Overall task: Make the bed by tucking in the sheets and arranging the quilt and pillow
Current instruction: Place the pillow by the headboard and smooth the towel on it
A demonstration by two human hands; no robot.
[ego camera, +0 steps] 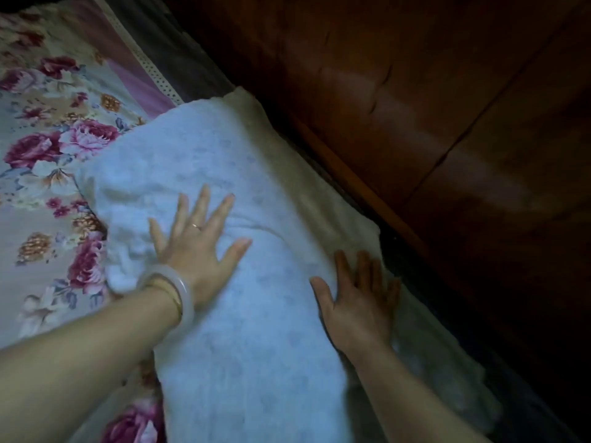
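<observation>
Along the bed's edge by the dark wooden board (415, 107), the floral sheet (48, 148) lies mostly smooth and the pale pillow (249, 346) rests on it. The left hand (198, 251) and right hand (358, 302) press it flat, fingers spread. Probably only final smoothing remains; no quilt is visible.

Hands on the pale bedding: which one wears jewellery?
The left hand, flat on the pale blue textured bedding, wears a translucent white bangle and a thin ring; the right hand, nearer the dark wooden panel, is bare.
</observation>
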